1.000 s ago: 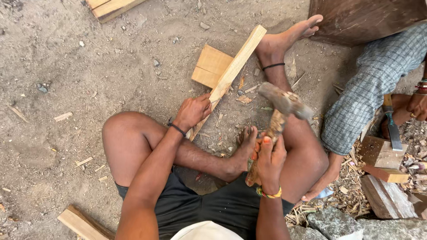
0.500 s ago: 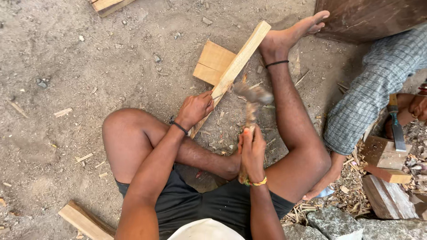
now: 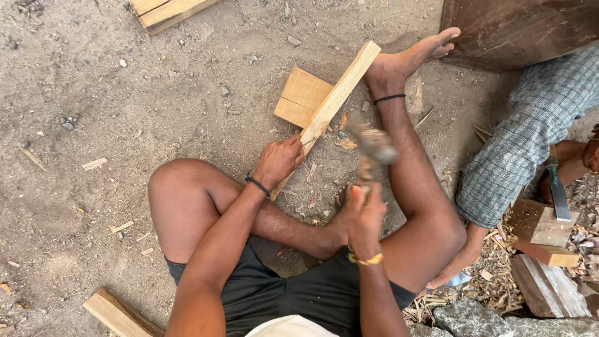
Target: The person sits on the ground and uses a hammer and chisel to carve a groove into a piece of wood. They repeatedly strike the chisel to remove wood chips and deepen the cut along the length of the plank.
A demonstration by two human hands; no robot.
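I sit on the dirt ground with my legs folded around the work. My left hand [image 3: 279,160] grips a long pale wooden slat [image 3: 337,97] near its lower end, and the slat leans across a square wooden block [image 3: 302,95] toward my right foot. My right hand [image 3: 364,213] is closed on the handle of a wooden mallet [image 3: 372,146], whose blurred head hovers just right of the slat, above the ground.
Another person in checked cloth [image 3: 527,131] sits at the right beside a chisel [image 3: 556,185] and wood blocks [image 3: 540,231]. Planks lie at the top left [image 3: 166,10] and bottom left [image 3: 118,315]. A dark wooden panel [image 3: 518,28] stands at the top right. Chips litter the ground.
My right hand has swung the mallet down and left from beside my knee toward the slat. The left hand has kept its hold on the slat.
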